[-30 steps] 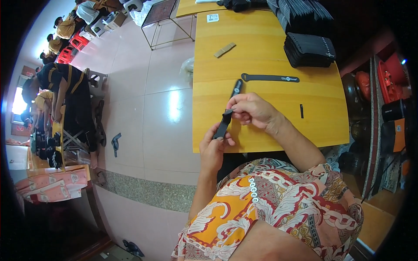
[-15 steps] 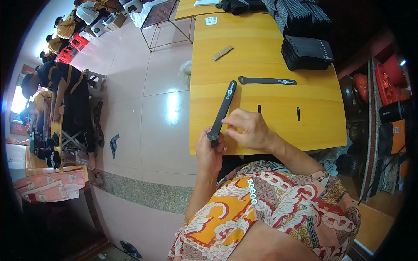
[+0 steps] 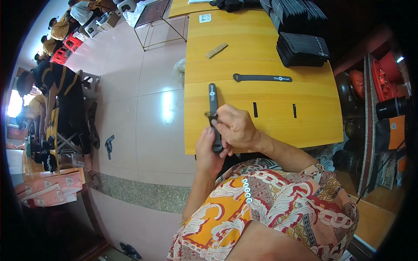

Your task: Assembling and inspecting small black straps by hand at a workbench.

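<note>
A black strap [image 3: 213, 96] with a slotted round end and pale printing is held upright over the near left edge of the yellow table. My left hand [image 3: 208, 152] grips its lower, slotted end between thumb and fingers. Close against it, my right hand [image 3: 237, 128] pinches at the strap's middle, where a small dark piece [image 3: 210, 115] lies across it. What exactly the right fingers hold is partly hidden. Beyond my hands a second black strap [image 3: 263, 78] rests flat on the table, with two short black strips [image 3: 255, 109] nearer to me.
A tan folded strip [image 3: 216, 50] and a white label [image 3: 204, 18] lie on the wooden table [image 3: 244, 39]. Black stacked pieces [image 3: 301, 50] stand at its far right. A shelf with a red tray [image 3: 382, 80] is to the right. Other people work at the far left.
My right hand has moved up to the strap, and a dark piece now crosses its middle. The strap has turned from slanted to nearly upright. The whole view has shifted slightly.
</note>
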The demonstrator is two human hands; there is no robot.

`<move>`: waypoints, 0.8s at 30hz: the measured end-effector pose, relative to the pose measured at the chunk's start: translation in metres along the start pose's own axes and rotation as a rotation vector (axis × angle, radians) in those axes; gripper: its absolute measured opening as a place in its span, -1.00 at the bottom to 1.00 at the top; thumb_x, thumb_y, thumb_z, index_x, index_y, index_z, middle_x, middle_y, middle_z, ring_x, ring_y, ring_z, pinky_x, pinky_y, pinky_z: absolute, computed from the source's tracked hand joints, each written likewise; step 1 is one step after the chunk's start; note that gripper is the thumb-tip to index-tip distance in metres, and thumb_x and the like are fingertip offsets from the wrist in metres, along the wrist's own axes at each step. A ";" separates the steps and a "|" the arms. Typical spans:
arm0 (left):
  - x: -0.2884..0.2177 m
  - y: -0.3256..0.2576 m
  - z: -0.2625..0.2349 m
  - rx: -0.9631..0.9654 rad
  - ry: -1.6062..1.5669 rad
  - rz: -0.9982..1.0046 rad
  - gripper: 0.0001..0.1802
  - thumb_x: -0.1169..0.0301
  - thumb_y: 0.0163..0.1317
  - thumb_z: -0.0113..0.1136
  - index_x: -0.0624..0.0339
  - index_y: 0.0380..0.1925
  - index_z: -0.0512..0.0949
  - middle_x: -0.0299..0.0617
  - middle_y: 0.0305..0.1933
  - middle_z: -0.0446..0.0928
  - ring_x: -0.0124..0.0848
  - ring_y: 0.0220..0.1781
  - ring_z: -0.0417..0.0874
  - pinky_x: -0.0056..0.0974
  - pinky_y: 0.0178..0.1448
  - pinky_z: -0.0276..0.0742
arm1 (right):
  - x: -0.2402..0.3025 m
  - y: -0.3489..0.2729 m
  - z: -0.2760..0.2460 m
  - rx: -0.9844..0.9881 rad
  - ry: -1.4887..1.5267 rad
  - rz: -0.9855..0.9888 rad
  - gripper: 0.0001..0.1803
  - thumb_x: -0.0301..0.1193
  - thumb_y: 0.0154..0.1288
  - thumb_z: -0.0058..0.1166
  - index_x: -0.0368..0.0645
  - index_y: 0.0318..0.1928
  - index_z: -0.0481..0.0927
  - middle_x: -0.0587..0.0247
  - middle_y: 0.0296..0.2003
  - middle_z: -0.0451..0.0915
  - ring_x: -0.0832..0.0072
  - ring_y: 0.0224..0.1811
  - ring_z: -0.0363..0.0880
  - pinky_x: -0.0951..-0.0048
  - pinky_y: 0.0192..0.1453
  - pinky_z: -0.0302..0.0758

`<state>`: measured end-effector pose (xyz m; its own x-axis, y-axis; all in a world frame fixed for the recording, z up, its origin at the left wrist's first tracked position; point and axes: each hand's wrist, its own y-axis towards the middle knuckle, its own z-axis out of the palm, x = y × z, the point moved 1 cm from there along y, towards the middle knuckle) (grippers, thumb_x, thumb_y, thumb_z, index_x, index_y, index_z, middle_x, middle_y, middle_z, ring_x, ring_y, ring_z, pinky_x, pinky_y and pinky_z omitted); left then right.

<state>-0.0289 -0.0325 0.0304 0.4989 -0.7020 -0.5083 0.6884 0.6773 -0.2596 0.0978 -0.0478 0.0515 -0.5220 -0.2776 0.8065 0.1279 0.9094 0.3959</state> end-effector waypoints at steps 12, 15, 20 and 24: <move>0.002 -0.021 0.010 0.214 0.268 -0.321 -0.61 0.21 0.27 -0.06 0.35 -0.10 0.37 -0.21 -0.69 0.33 -0.52 -0.74 0.24 -0.46 -0.63 0.14 | -0.092 0.021 -0.161 -0.935 -0.514 0.283 -0.71 -0.44 0.15 -0.02 -0.26 -0.66 0.31 0.15 -0.72 0.31 0.44 -0.66 0.26 0.34 -0.54 0.28; -0.001 -0.023 -0.002 0.250 0.328 -0.324 -0.61 0.23 0.25 -0.05 0.37 -0.12 0.38 -0.20 -0.69 0.35 -0.52 -0.74 0.26 -0.43 -0.63 0.18 | -0.092 0.000 -0.222 -1.172 -0.733 0.283 -0.72 -0.36 0.18 -0.03 -0.30 -0.58 0.40 0.06 -0.65 0.42 0.32 -0.58 0.38 0.28 -0.39 0.36; -0.023 -0.016 -0.027 0.163 0.261 -0.077 -0.63 0.25 0.25 -0.09 0.38 -0.13 0.36 -0.20 -0.69 0.34 -0.50 -0.75 0.26 -0.37 -0.61 0.25 | -0.074 -0.052 -0.301 -1.161 -1.018 0.349 -0.73 -0.30 0.21 -0.04 -0.27 -0.48 0.49 0.00 -0.55 0.51 0.13 -0.50 0.48 0.22 -0.39 0.37; -0.030 0.004 -0.031 0.010 0.188 0.084 -0.64 0.26 0.27 -0.12 0.38 -0.13 0.34 -0.20 -0.68 0.34 -0.50 -0.76 0.23 -0.34 -0.59 0.28 | -0.082 -0.047 -0.239 -0.673 -1.280 0.140 -0.79 -0.36 0.20 -0.04 -0.15 -0.53 0.44 0.08 -0.52 0.45 0.11 -0.45 0.46 0.15 -0.41 0.41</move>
<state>-0.0574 -0.0019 0.0185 0.4481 -0.5890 -0.6725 0.6544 0.7286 -0.2022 0.3364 -0.1420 0.0714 -0.8062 0.5884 0.0612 0.4160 0.4904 0.7658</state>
